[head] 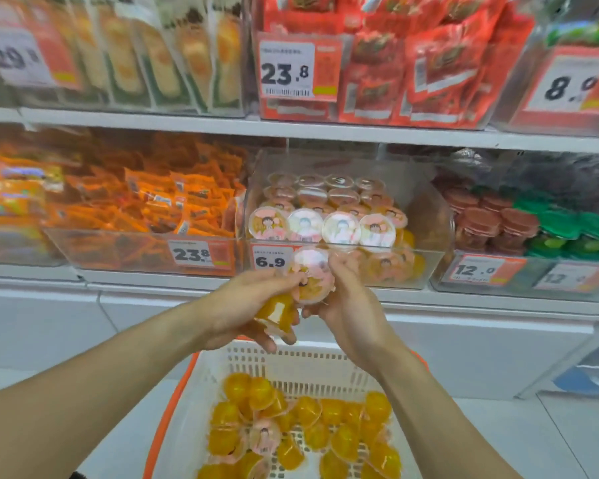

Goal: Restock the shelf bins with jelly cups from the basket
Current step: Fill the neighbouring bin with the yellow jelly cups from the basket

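Above the hands, a clear shelf bin holds rows of jelly cups with pictured lids. Below the hands, a white basket with an orange rim carries a loose heap of orange jelly cups. Left of the bin sits a bin of orange packets; to the right, red and green cups. The left hand curls round an orange cup; the right hand pinches a lidded cup just before the bin's front wall.

Head-worn camera looks forward and down, close on shelf bins and basket.
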### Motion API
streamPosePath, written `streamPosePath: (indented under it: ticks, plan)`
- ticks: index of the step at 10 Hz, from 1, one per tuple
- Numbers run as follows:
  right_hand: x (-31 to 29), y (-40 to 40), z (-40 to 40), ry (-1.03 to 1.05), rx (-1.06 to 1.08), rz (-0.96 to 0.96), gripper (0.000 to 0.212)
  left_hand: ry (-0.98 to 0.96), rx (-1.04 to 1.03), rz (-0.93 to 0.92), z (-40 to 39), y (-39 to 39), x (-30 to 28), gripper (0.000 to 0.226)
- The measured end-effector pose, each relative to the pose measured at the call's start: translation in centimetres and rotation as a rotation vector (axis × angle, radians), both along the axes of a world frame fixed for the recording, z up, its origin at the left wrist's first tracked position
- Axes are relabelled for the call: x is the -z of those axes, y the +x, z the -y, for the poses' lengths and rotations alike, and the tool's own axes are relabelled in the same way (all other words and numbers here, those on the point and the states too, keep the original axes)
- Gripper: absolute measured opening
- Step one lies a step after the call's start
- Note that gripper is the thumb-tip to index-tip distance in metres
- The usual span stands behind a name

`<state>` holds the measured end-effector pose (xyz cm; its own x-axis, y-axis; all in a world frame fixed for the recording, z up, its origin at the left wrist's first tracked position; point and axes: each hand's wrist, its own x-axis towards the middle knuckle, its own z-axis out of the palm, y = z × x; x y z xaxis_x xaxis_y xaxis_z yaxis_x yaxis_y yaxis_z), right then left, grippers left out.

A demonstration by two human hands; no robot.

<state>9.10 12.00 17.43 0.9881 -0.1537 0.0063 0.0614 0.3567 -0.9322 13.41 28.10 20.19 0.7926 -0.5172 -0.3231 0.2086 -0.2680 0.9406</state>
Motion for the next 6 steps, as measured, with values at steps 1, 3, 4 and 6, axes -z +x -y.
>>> streamPosePath:
  ticks: [1,3,4,6]
  plan:
    - [-1.7,0.2,0.2,0.089,-0.042,0.022,0.037,-0.020,-0.078,0.049,-0.1,1.1,-0.2,0.046]
    - [-5.1,1.4,1.3,0.116,-0.085,-0.033,0.040,-0.184,-0.210,0.036,0.5,1.3,-2.9,0.030]
    - [-6.7,3.7,1.1,0.128,-0.053,-0.020,0.036,-0.334,-0.295,-0.162,0.8,1.5,-3.8,0.028]
    - [-9.2,10.7,2.7,0.128,0.053,-0.106,0.033,-0.616,-0.206,-0.388,0.9,2.9,-4.3,0.034]
